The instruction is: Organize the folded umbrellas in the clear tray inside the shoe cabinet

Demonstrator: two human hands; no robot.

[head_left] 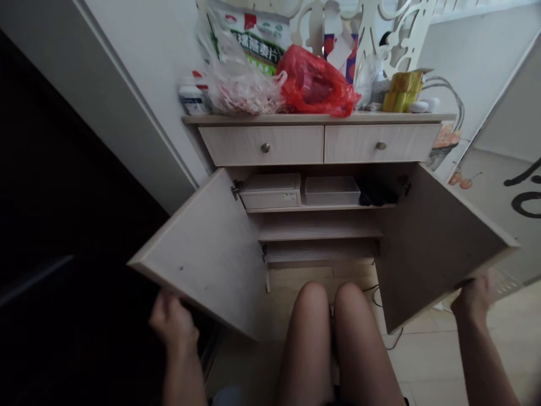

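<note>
The left cabinet door and the right cabinet door both stand swung outward. My left hand is closed at the outer edge of the left door, slightly blurred, its fingertips partly hidden behind the panel. At the right door's edge my right hand is closed around a dark part, probably its handle. Between the doors, the top shelf holds a white box, a clear plastic bin and a dark bundle. Two lower shelves show beneath it.
Two closed drawers sit above the opening. On the cabinet top lie a red plastic bag, a clear bag, an oatmeal packet and yellow packs. My knees are close in front; a cable lies on the floor.
</note>
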